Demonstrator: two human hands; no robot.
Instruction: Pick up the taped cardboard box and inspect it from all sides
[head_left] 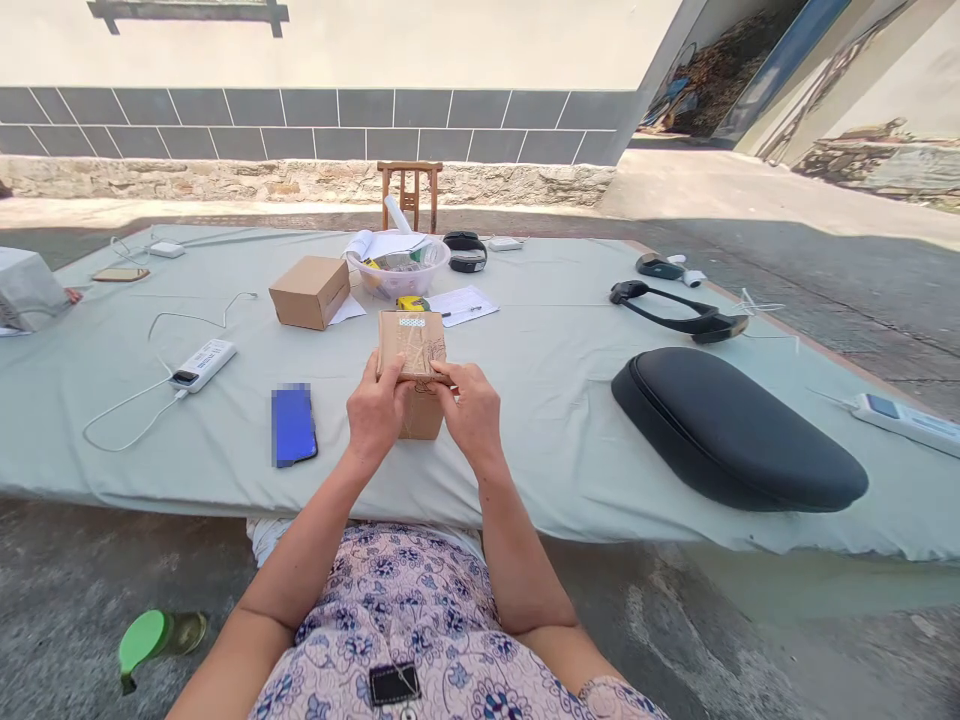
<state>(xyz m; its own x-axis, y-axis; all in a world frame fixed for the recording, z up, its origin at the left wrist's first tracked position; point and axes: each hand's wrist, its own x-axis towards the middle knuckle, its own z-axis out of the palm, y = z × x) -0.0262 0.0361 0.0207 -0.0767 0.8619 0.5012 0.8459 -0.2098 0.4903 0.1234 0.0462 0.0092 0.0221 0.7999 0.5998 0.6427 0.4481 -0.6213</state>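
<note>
A small brown cardboard box [421, 424] stands on the cloth-covered table directly in front of me. Its printed top faces up, with a light patterned strip near the far edge. My left hand [375, 412] grips the near left edge of the top, thumb lying on it. On the near right edge, my right hand [472, 412] pinches with the thumb above and fingers bent below. Part of the box's sides is hidden by my hands. Just behind the box sits a yellow-and-black object [411, 303], partly covered by it. A blue-screened phone [294, 425] lies left of my left hand.
Behind are a larger cardboard box [307, 293], a plastic basket [390, 283] of items and a paper sheet [472, 304]. A black case [739, 430] and black headset frame [675, 315] lie right. A cabled white power bank [204, 365] lies left; a green-lidded bottle [150, 637] is below.
</note>
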